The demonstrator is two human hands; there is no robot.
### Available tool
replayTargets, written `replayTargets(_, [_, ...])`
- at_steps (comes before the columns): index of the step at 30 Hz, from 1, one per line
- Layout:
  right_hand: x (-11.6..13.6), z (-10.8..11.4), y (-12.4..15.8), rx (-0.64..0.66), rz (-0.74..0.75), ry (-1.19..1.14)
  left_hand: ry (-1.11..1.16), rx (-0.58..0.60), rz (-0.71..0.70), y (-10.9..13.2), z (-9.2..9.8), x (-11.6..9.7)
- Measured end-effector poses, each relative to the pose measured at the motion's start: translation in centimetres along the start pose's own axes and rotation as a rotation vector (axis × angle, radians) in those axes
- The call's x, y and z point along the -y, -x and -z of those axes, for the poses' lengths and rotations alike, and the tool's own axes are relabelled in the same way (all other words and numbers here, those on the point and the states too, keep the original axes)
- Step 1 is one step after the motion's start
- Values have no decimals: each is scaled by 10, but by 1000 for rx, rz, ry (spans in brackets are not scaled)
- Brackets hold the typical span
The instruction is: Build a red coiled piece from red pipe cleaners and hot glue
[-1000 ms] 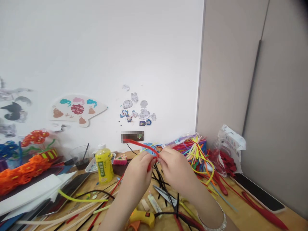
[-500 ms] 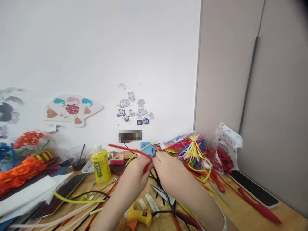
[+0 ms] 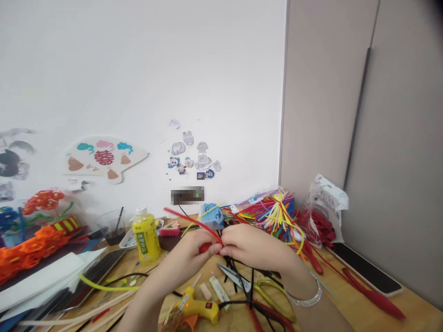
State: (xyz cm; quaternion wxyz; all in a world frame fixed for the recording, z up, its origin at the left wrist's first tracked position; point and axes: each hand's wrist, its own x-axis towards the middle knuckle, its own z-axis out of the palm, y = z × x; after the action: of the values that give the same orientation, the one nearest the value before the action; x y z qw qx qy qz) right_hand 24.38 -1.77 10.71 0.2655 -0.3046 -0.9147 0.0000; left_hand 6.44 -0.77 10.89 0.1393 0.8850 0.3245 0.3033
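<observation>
Hands (image 3: 251, 246) on fuzzy red pipe cleaner (image 3: 192, 221)

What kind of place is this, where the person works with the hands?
It looks like a craft table, probably in a home or small workroom. The signs are the many colored pipe cleaners, the glue gun, and the orange flowers that seem twisted from the same material.
</observation>
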Motion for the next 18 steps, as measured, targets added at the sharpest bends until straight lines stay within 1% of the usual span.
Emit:
replayTargets(3, [0, 1, -3, 65, 91, -135, 73, 107, 11, 6, 5, -1])
replayTargets(5, [-2, 0, -6, 58, 120, -253, 116, 111, 32, 8, 8, -1])
replayTargets(7, [-5, -3, -9, 5, 91, -340, 137, 51, 62, 9, 10, 0])
replayTargets(11, [-10, -14, -16, -185, -103, -433, 88, -110, 86, 3, 7, 3])
replayTargets(13, [-10, -20, -19, -258, -167, -497, 72, -177, 80, 0, 4, 2])
replayTargets(15, [-10, -24, -20, -295, -178, -563, 72, -222, 73, -2, 2, 1])
replayTargets(16, [-9, -25, -20, -294, -167, -588, 74, -226, 68, -2, 1, 0])
replayTargets(18, [-8, -25, -20, -243, -118, -610, 80, -209, 56, -2, 2, 0])
